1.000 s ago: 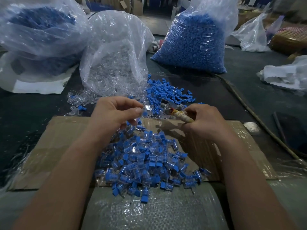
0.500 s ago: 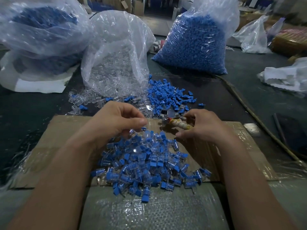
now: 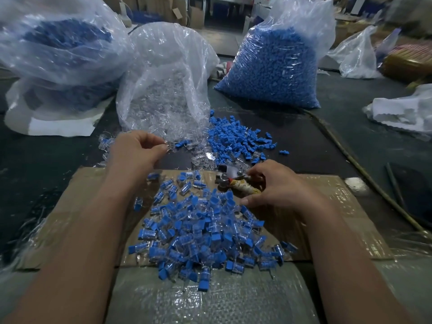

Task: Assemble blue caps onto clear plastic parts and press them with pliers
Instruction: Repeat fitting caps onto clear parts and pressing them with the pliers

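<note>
Cardboard (image 3: pixel 339 206): left hand (image 3: pixel 138 150) past its far edge.

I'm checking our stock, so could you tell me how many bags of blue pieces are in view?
2. The left blue bag sits at the far left; the right blue bag stands right of the clear-parts bag. The crumpled bags far right may hide more.

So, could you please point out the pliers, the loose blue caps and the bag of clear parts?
pliers (image 3: pixel 243 186), head view, on the wrapped handle.
loose blue caps (image 3: pixel 233 139), head view, pile's middle.
bag of clear parts (image 3: pixel 163 90), head view, its front wall.
</note>
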Tool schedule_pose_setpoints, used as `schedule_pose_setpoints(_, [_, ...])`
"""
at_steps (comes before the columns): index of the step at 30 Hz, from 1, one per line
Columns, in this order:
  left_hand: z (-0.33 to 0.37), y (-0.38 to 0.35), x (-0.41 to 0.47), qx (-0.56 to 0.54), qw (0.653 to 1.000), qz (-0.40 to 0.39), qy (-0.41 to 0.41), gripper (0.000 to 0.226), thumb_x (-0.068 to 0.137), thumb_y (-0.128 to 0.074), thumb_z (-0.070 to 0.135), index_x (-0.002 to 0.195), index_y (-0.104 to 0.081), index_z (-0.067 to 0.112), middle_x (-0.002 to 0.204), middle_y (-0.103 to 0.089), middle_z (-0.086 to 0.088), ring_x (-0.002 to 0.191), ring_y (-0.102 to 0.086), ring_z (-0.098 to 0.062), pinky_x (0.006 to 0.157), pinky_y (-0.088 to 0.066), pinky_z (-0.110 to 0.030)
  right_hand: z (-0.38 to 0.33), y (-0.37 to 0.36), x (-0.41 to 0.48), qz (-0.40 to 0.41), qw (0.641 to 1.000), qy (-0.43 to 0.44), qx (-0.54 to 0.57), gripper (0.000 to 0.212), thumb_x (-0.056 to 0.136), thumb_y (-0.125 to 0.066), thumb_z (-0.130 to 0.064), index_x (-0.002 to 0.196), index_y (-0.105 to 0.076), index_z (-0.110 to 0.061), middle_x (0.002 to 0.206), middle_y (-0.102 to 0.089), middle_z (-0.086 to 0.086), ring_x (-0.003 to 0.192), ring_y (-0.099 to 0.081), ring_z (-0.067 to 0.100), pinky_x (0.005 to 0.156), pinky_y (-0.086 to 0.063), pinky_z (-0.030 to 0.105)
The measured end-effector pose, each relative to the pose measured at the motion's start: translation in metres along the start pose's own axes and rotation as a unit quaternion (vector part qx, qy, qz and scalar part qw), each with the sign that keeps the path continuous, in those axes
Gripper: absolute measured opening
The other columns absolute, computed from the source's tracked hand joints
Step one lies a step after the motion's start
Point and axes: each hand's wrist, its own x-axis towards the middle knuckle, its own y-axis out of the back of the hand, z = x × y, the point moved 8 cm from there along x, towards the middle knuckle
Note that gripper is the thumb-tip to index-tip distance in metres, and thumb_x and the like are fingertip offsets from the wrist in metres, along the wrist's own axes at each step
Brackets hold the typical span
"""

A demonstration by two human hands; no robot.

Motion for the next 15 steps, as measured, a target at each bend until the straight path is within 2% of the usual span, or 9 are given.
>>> schedule_pose_setpoints(2, [0.005,-0.002,0.006,0.026,1.000,-0.005,-0.012,0.006,0.081,-0.067,0.015,0.081,-0.066,0.021,0.077,-0.064,0.004,0.070,-0.057,-0.007,0.065,-0.043,-0.022,0.002,0.001,0.000,0.002,1.000,0.000,0.019,0.070,0.062,-0.073,-0.056,0.123,-0.051,-0.028,0.092,-0.036,-0.020,0.091,-0.039,0.004,0.076,-0.032,0.026])
schedule_pose_setpoints(4, [0.011,-0.008,0.015,0.075,0.997,-0.016,-0.025,0.014,0.082,-0.067,0.015,0.096,-0.067,0.017,0.084,-0.064,0.006,0.075,-0.057,-0.006,0.067,-0.041,-0.020,0.004,0.003,0.000,0.011,0.999,-0.001,0.037,0.065,0.066,-0.069,-0.058,0.122,-0.053,-0.028,0.087,-0.037,-0.024,0.082,-0.041,-0.001,0.069,-0.033,0.023])
schedule_pose_setpoints(8, [0.013,-0.031,0.033,0.207,0.975,-0.070,-0.041,0.032,0.084,-0.064,0.011,0.116,-0.061,0.013,0.115,-0.062,-0.010,0.102,-0.057,-0.024,0.089,-0.046,-0.036,0.004,0.007,0.000,0.028,0.998,0.005,0.051,0.057,0.070,-0.064,-0.061,0.118,-0.057,-0.029,0.083,-0.041,-0.028,0.076,-0.041,-0.007,0.061,-0.030,0.014])
schedule_pose_setpoints(12, [0.004,-0.051,0.044,0.309,0.943,-0.111,-0.056,0.038,0.085,-0.062,0.010,0.123,-0.057,0.013,0.130,-0.052,-0.014,0.115,-0.051,-0.031,0.093,-0.042,-0.041,0.005,0.007,0.000,0.032,0.998,0.007,0.051,0.056,0.072,-0.064,-0.059,0.118,-0.058,-0.028,0.082,-0.041,-0.027,0.075,-0.040,-0.007,0.061,-0.029,0.014])
schedule_pose_setpoints(15, [-0.002,-0.054,0.047,0.353,0.928,-0.103,-0.059,0.035,0.086,-0.062,0.011,0.120,-0.058,0.014,0.126,-0.055,-0.012,0.112,-0.053,-0.032,0.088,-0.045,-0.043,0.006,0.008,0.000,0.035,0.998,0.005,0.049,0.055,0.073,-0.064,-0.058,0.118,-0.058,-0.028,0.086,-0.043,-0.024,0.079,-0.042,-0.003,0.062,-0.031,0.015])
